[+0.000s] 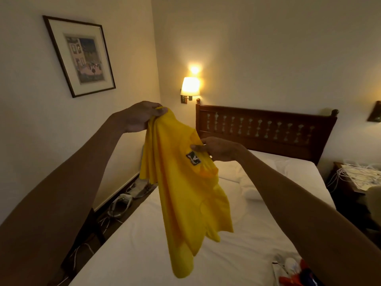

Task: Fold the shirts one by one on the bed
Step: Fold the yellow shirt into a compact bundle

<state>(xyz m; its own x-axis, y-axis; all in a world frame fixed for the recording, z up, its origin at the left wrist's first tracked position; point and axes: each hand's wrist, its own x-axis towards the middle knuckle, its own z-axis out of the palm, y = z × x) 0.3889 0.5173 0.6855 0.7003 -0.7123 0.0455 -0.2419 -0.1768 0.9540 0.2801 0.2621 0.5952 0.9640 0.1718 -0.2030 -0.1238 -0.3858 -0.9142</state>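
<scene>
Above the white-sheeted bed (156,250), I am holding a yellow shirt (185,199) up in the air with both hands. My left hand (142,116) is gripping the highest bunch of the fabric, with the fingers curled round it. My right hand (218,148) is pinching the cloth lower and to the right, with the thumb lying just above a small black patch (193,158) sewn on the shirt. The shirt is hanging down from these two points in loose vertical folds, with its lower end dangling over the mattress; I cannot tell whether it is touching the sheet. A second garment in red, white and blue (292,272) is lying on the sheet at the near right corner. White pillows (255,182) are resting near the dark wooden headboard (266,129). A wall lamp (190,86) is glowing beside the headboard, and a framed picture (80,56) is hanging on the left wall. Cables (119,205) are lying on the floor between the bed and that wall. More white cables (358,172) are trailing over the nightstand on the right.
</scene>
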